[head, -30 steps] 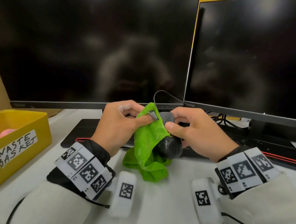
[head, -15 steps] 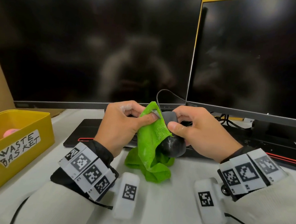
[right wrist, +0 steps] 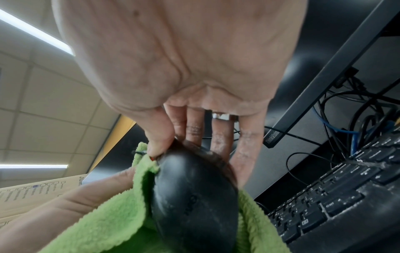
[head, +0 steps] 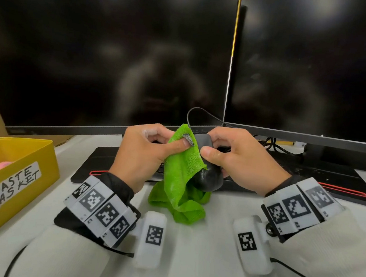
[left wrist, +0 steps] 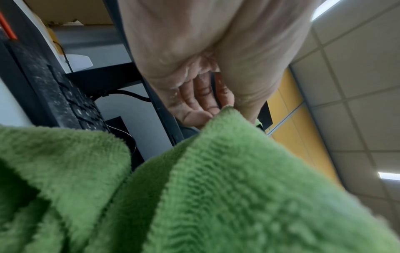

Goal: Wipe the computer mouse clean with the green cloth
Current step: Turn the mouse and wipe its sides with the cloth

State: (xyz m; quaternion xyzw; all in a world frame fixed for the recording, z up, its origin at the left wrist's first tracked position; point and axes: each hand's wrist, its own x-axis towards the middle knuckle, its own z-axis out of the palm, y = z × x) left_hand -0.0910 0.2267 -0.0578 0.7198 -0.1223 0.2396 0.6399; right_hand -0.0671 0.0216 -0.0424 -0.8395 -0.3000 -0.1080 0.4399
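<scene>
A black wired computer mouse [head: 209, 177] is held up off the white desk, tilted with its rear end toward me. My right hand [head: 231, 156] grips it from the right, thumb on its near side; the right wrist view shows the mouse [right wrist: 194, 196] under that thumb. My left hand [head: 149, 150] pinches the green cloth [head: 181, 174] and presses it against the mouse's left side. The cloth's lower folds hang down to the desk. In the left wrist view the cloth [left wrist: 194, 188] fills the lower half below the curled left fingers [left wrist: 194, 106].
Two dark monitors [head: 110, 48] [head: 314, 66] stand close behind. A black keyboard [head: 321, 174] lies under the hands. A yellow bin [head: 18, 167] labelled waste basket sits at the left with a pink thing inside. Cables [head: 275, 145] run behind the right monitor.
Both hands with the mouse and cloth stay in nearly the same place; the cloth has shifted slightly over the mouse's left side, and the head view has moved a little.
</scene>
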